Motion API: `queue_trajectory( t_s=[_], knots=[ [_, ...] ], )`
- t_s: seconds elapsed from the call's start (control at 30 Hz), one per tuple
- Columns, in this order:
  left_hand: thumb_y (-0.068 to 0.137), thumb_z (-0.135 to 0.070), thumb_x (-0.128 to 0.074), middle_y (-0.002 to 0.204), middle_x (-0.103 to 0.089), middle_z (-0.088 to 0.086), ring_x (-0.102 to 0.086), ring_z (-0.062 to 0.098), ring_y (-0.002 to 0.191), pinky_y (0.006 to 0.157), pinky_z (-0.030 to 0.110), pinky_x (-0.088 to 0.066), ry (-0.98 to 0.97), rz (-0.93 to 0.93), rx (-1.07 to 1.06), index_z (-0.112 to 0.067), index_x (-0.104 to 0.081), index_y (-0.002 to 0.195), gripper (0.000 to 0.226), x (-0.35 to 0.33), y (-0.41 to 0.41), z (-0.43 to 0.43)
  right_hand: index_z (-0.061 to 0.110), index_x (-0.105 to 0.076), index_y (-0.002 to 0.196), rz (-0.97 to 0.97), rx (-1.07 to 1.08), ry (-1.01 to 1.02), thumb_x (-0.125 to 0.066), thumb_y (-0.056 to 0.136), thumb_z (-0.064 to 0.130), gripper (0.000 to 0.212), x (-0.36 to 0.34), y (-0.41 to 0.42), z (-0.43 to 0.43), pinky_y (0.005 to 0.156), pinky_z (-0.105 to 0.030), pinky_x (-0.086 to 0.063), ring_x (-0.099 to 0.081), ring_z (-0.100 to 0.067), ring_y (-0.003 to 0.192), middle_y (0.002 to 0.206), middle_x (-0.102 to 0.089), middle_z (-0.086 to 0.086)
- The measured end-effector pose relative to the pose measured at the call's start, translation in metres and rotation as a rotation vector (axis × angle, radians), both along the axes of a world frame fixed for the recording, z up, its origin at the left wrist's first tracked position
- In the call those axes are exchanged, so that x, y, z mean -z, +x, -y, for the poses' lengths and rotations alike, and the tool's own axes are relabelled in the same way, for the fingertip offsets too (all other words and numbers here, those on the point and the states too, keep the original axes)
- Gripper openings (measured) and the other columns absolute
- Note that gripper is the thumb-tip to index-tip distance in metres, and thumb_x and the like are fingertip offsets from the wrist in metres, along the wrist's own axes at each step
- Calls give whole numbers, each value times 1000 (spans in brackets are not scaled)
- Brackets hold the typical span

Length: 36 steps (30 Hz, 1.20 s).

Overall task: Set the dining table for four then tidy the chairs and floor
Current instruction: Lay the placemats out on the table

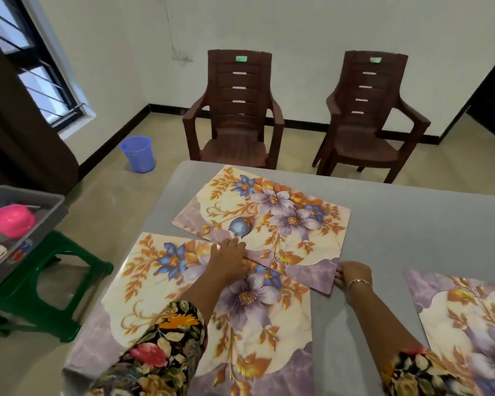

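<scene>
near edge of the grey table (412,224): one floral placemat, the near mat (143,287), lies flat at the l corner, partly under the left forearm. a second, the right mat (469,324), lies flat at the r, well apart from it. left hand (229,260) is flat, fingers straight, pressing where the far mat (272,215) overlaps the near mat's top edge. right hand (353,274), bracelet at the wrist, pinches the far mat's near r corner w/ curled fingers. far mat lies skewed to the table edge. l of the table: green stool (55,284) w/ a grey tub (40,224) on it, pink bowl (12,221) inside. beyond: blue bucket (139,154) on the floor, then a brown chair (235,115) and a second chair (366,115) side by side, backs to the wall.
</scene>
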State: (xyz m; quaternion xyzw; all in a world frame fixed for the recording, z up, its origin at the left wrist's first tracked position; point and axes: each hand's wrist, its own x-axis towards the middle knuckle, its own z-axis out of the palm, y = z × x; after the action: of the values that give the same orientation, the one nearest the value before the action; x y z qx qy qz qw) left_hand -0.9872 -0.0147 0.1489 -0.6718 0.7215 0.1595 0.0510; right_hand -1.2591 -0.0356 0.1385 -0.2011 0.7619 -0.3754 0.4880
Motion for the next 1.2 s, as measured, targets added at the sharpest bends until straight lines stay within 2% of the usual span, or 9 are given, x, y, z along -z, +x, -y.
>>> queue_trajectory(
  t_s=[0.07, 0.17, 0.33, 0.7, 0.8, 0.9, 1.0, 1.1, 1.2],
  knots=[
    [90, -35, -49, 135, -45, 9, -39, 25, 129, 107, 42, -24, 10, -14, 12, -12, -46, 128, 45, 5, -2, 11, -1, -54, 63, 64, 14, 23, -56, 85, -2, 22, -1, 0, 13, 46, -29, -48, -50, -26, 55, 65, -54, -13],
    [91, -32, -47, 117, -55, 6, -50, 25, 114, 101, 38, -28, -45, -13, 13, -12, -56, 111, 29, 8, -3, 17, -9, -60, 101, 64, -79, 15, -58, 89, 10, 22, -1, 3, 24, 82, -46, -50, -58, -36, 87, 102, -64, -20],
    [92, -25, -53, 115, -62, 6, -56, 25, 109, 95, 31, -36, -150, -302, -118, -11, -60, 116, 29, 16, 4, 15, 0, -48, 129, 40, -208, -128, -50, 93, 2, 36, 4, 1, 27, 89, -40, -44, -51, -39, 113, 129, -54, -17],
    [87, -11, -64, 152, -24, 10, -34, 26, 134, 102, 26, -33, -528, -1008, -907, -5, -33, 141, 62, -9, 39, -3, 4, -51, 122, 132, -239, -444, -52, 90, 0, 32, 0, 24, 21, 68, -26, -55, -56, -32, 97, 109, -61, -13],
    [84, -9, -67, 145, -38, 12, -42, 29, 128, 107, 44, -37, -595, -1284, -1107, -10, -23, 145, 76, -15, 70, -15, 6, -50, 117, 201, -289, -511, -48, 89, -6, 31, -14, 54, 8, 57, -12, -53, -60, -20, 83, 97, -60, -1],
    [83, -2, -66, 135, -49, 12, -55, 31, 114, 93, 50, -49, -558, -1672, -1311, -13, -23, 143, 74, -25, 108, -41, 4, -49, 120, 256, -348, -568, -47, 89, -9, 34, -29, 90, -16, 58, -11, -53, -66, 0, 70, 92, -64, 3],
    [88, 2, -58, 118, -60, 14, -61, 28, 91, 63, 34, -58, -526, -1964, -1375, -5, -28, 144, 64, -37, 151, -90, -1, -48, 122, 306, -397, -626, -63, 84, 9, 42, -39, 133, -52, 59, -11, -52, -65, 5, 66, 76, -71, 17],
    [94, -1, -49, 87, -68, 8, -65, 22, 73, 46, 27, -55, -449, -2002, -1262, -2, -48, 128, 35, -53, 197, -150, -2, -46, 123, 357, -466, -667, -75, 74, 27, 64, -48, 188, -94, 58, -9, -51, -65, 6, 64, 69, -70, 22],
    [95, -5, -46, 90, -66, 7, -63, 23, 78, 52, 32, -55, -433, -1989, -1226, -9, -49, 126, 31, -64, 245, -209, 3, -51, 118, 344, -544, -678, -82, 56, 49, 83, -51, 247, -130, 63, -10, -52, -65, 6, 68, 74, -70, 22]
  ],
)
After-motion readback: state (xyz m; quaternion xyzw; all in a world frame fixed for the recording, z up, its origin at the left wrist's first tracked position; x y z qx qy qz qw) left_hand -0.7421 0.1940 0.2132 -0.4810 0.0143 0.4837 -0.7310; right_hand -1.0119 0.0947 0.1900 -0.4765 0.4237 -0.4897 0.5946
